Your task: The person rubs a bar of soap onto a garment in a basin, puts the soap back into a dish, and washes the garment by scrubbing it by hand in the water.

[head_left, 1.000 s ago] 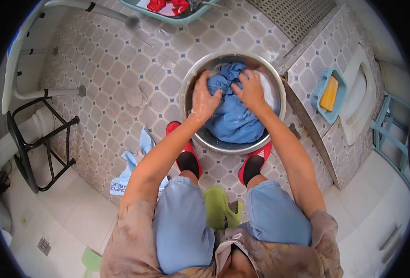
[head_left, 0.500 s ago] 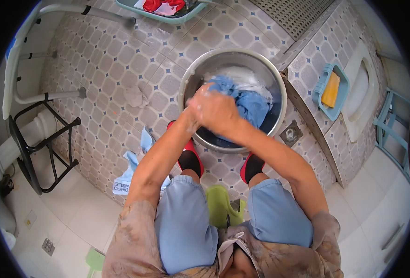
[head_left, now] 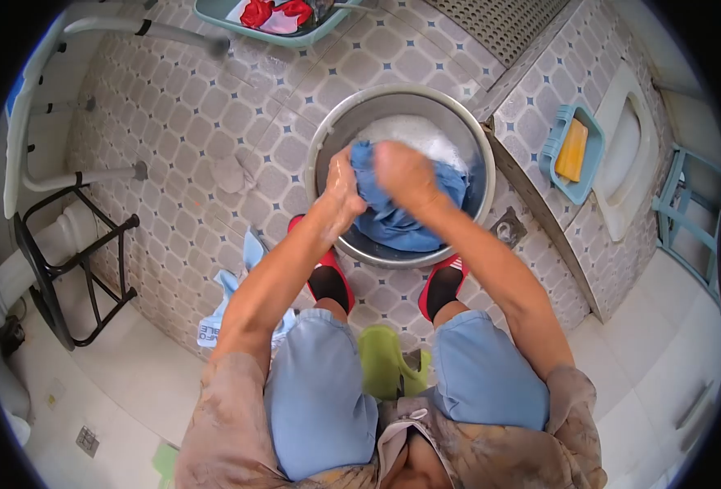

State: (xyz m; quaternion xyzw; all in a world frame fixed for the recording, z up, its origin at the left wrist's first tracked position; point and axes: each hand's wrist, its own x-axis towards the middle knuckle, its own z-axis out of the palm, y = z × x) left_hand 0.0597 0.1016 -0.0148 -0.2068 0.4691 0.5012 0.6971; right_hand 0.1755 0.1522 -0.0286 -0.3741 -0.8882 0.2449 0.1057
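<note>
A round metal basin stands on the tiled floor with a wet blue cloth and white suds in it. Over the left part of the basin, my left hand is closed on the blue cloth, with suds on the wrist. My right hand lies against the same cloth just to the right. It is smeared by motion, and its fingers cannot be made out.
A blue tray with red cloth is at the top. On the right ledge sits a blue basket with a yellow bar. A black stool frame stands left; light-blue cloth lies near my left foot.
Half a second ago my hands were together at the basin's left side; now they are apart, the right one farther right. The blue cloth is lifted between them and the suds behind show more.
</note>
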